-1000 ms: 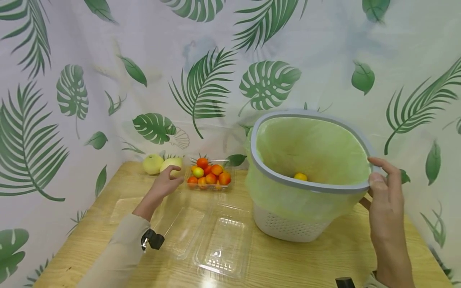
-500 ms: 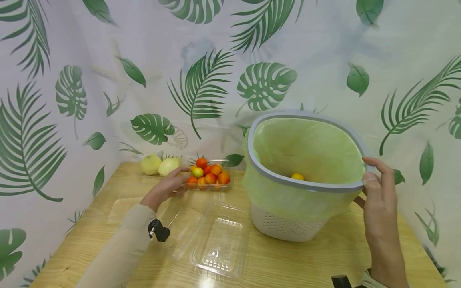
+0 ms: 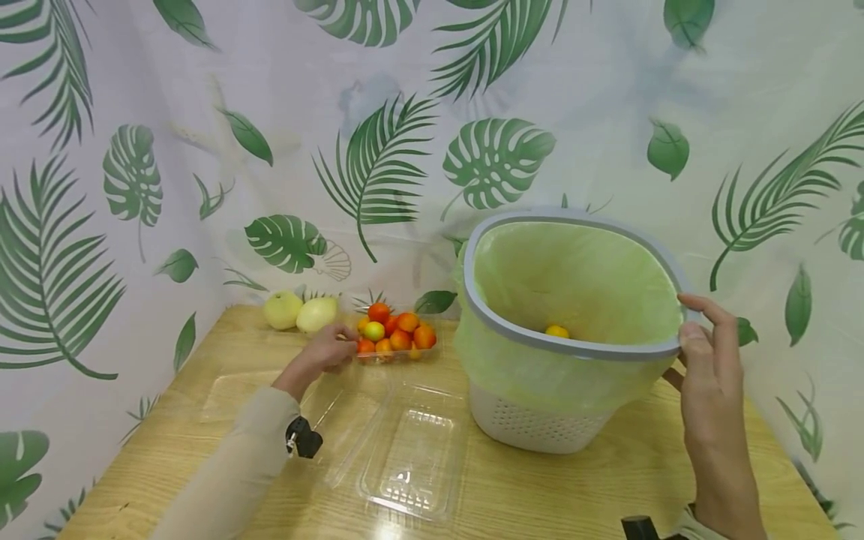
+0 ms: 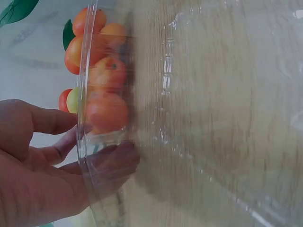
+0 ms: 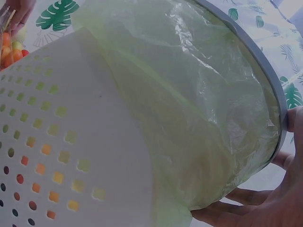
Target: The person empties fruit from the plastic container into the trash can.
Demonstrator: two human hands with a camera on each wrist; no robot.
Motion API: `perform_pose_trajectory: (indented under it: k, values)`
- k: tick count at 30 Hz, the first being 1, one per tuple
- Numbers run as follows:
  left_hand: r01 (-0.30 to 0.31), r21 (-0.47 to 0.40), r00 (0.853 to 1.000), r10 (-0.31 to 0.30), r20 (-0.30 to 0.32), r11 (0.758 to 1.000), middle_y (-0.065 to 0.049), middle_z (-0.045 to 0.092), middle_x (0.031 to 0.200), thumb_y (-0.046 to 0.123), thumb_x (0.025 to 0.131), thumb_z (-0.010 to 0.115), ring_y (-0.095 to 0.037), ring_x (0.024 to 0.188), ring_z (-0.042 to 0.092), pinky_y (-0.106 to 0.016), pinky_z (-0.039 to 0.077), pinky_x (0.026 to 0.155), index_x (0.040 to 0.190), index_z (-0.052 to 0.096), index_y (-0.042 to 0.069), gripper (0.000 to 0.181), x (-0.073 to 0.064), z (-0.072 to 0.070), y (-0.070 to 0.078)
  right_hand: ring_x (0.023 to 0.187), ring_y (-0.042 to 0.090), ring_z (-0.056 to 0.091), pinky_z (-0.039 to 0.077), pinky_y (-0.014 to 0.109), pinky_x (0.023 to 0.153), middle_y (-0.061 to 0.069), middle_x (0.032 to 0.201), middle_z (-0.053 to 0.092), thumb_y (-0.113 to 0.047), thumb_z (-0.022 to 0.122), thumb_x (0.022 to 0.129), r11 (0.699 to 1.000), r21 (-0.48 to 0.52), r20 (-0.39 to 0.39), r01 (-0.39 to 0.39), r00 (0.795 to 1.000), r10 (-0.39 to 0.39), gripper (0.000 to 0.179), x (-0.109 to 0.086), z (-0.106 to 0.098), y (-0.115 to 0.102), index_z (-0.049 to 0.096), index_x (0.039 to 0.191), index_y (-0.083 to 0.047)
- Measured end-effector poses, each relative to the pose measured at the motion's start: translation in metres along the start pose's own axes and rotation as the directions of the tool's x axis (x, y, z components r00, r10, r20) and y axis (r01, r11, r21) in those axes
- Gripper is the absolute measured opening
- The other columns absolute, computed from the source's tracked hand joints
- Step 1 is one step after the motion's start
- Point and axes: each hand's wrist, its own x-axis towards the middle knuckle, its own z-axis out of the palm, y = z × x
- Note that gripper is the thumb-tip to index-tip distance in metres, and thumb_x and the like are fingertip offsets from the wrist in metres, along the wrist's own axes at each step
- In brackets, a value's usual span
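At the end of the clear plastic box (image 4: pixel 84 71), my left hand (image 3: pixel 329 349) pinches the near corner of the rim, some fingers showing through the plastic. Several small red and orange tomatoes (image 3: pixel 400 340) fill the box, with a yellow-green one among them. My right hand (image 3: pixel 717 390) holds the grey rim (image 3: pixel 574 345) of a white perforated bin (image 3: pixel 533 427), thumb and fingers on either side. A pale green plastic bag (image 5: pixel 194 104) lines the bin and hangs over its outside. Low inside shows one small orange-yellow fruit (image 3: pixel 557 331). The bin is tilted.
Two pale green round fruits (image 3: pixel 317 314) sit by the wall, left of the box. Clear plastic trays or lids (image 3: pixel 408 465) lie on the wooden table (image 3: pixel 169 457) in front. A leaf-patterned sheet (image 3: pixel 283 180) hangs behind the table.
My left hand has moved right from beside the pale fruits to the tomato box and taken hold of its edge. The box has shifted slightly toward me. My right hand keeps its hold.
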Motion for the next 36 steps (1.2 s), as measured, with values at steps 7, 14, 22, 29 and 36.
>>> perform_pose_trajectory:
  k: [7,14,22,29,36]
  values:
    - [-0.149,0.029,0.984,0.145,0.107,0.988,0.004,0.034,0.068,-0.007,0.078,0.047,-0.013,0.05,0.032,-0.023,0.027,0.046,0.085,0.056,0.001,0.014,0.029,0.003,-0.017,0.108,0.021,0.058,0.053,0.016,0.075,0.008,0.131,0.047,-0.023,0.036,0.109,1.0,-0.013,0.009,0.001,1.0,-0.001,0.043,0.0,-0.001,-0.001,0.046,0.151,-0.022]
    - [-0.269,-0.022,0.962,0.269,0.054,0.963,-0.023,0.059,0.132,-0.002,0.093,0.047,-0.018,0.09,0.058,-0.024,0.048,0.072,0.125,0.058,-0.008,0.035,0.021,0.008,-0.004,0.11,0.022,0.058,0.052,0.016,0.076,0.008,0.131,0.047,-0.024,0.036,0.109,1.0,-0.024,0.02,0.005,1.0,-0.005,0.043,0.0,-0.003,-0.001,0.045,0.151,-0.023]
    - [-0.036,-0.255,0.997,0.017,-0.075,0.966,-0.016,0.051,0.106,-0.003,0.096,0.039,-0.015,0.065,0.042,-0.024,0.043,0.056,0.146,0.045,0.0,0.051,0.006,0.008,0.016,0.113,0.025,0.055,0.051,0.016,0.077,0.008,0.134,0.045,-0.022,0.034,0.108,1.0,-0.024,0.023,0.004,1.0,-0.003,0.044,0.001,-0.004,-0.001,0.045,0.151,-0.023]
    - [-0.017,-0.425,0.996,-0.024,-0.092,0.905,-0.014,0.041,0.132,0.003,0.102,0.04,-0.016,0.072,0.046,-0.03,0.053,0.076,0.152,0.045,0.008,0.05,0.001,-0.001,0.027,0.116,0.026,0.054,0.05,0.017,0.078,0.007,0.133,0.045,-0.024,0.034,0.109,0.999,-0.032,0.028,0.008,1.0,-0.007,0.044,0.001,-0.004,-0.001,0.045,0.152,-0.023]
    - [-0.051,-0.527,0.995,-0.004,-0.104,0.848,-0.017,0.036,0.142,0.006,0.104,0.04,-0.02,0.083,0.057,-0.033,0.054,0.089,0.155,0.039,0.009,0.051,-0.016,-0.007,0.035,0.116,0.027,0.054,0.051,0.016,0.079,0.008,0.134,0.045,-0.024,0.035,0.108,1.0,-0.02,0.024,0.019,1.0,-0.019,0.044,0.001,-0.004,-0.001,0.045,0.151,-0.022]
